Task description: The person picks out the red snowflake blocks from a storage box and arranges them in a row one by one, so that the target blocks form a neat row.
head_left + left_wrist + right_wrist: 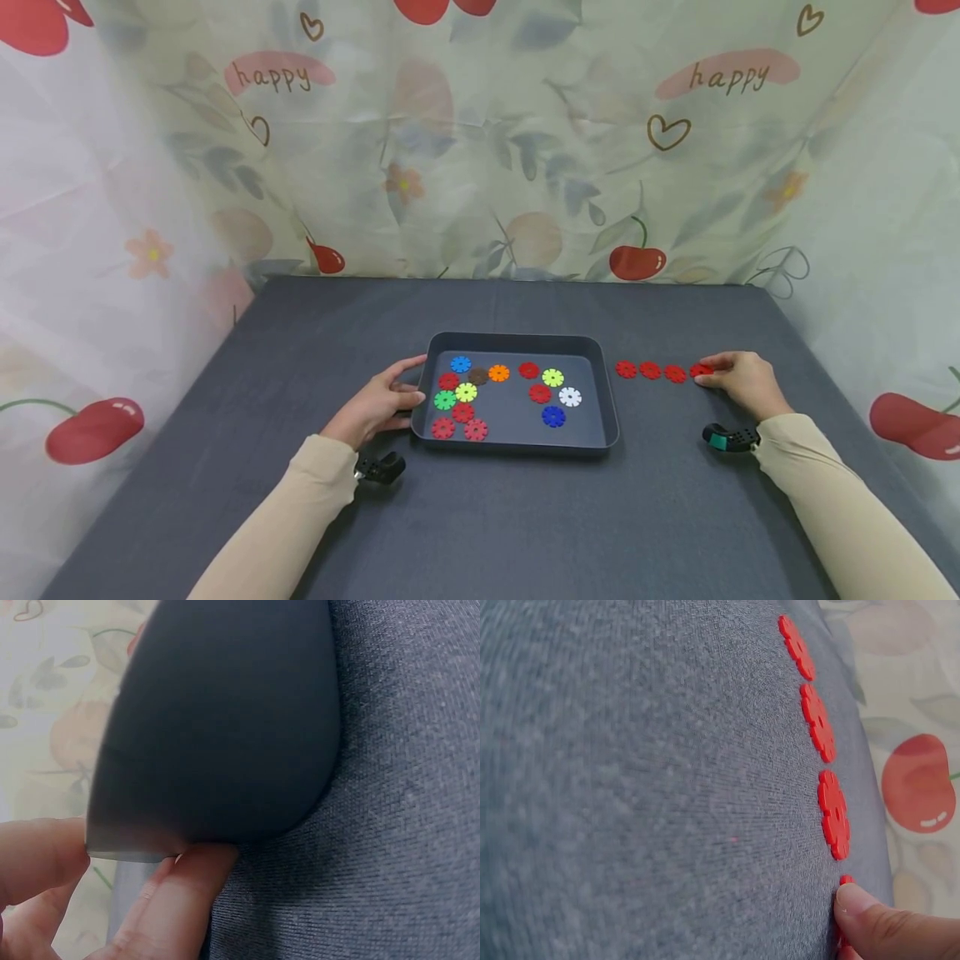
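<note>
My left hand (375,406) holds the left end of a dark grey tray (517,448), thumb at the rim; in the left wrist view, fingertips (206,862) touch the tray's outer wall (225,727). Right of the tray, my right hand (746,383) pinches a red notched plastic disc (699,369) at the right end of a row. Three more red discs (650,370) lie flat in that row. In the right wrist view, the thumb (885,922) covers most of the pinched disc (846,880).
Inside the tray lie several loose notched discs: blue (553,417), white (570,397), orange (498,373), brown (477,377), green (445,400), yellow-green (552,377) and red (539,393). Dark grey cloth (517,525) covers the table. A patterned curtain (480,167) hangs behind.
</note>
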The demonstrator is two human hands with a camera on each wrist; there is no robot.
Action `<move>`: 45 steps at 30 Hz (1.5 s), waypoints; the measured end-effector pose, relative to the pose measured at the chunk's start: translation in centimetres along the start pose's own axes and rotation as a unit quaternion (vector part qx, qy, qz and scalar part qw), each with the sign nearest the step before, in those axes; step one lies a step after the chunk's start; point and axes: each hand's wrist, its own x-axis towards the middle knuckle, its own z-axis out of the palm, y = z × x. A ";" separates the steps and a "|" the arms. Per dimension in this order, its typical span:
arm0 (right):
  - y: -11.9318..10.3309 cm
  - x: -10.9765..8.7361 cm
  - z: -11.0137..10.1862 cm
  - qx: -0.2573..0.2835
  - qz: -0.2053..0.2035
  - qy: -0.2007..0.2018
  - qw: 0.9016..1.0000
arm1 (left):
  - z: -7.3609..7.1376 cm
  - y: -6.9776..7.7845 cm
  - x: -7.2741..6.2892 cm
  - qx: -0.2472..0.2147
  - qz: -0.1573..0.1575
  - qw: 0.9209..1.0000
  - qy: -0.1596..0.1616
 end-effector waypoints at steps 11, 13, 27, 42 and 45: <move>-0.2 0.1 -0.3 -0.003 0.006 -0.015 1.000 | -0.1 0.1 -0.2 -0.006 0.001 1.000 -0.008; -0.2 0.1 -0.4 -0.002 0.006 -0.018 1.000 | -0.1 0.1 -0.2 -0.005 0.000 1.000 -0.007; -0.1 0.2 -0.2 -0.001 0.008 -0.016 1.000 | -0.2 0.1 -0.2 -0.006 0.005 1.000 -0.011; -4.4 -0.6 -1.7 0.087 0.012 -0.021 0.996 | -0.2 -0.1 -0.1 0.008 0.001 1.000 -0.001; -7.2 -1.2 -2.0 0.115 -0.009 -0.006 0.993 | -0.2 0.0 -0.1 0.007 0.004 1.000 -0.002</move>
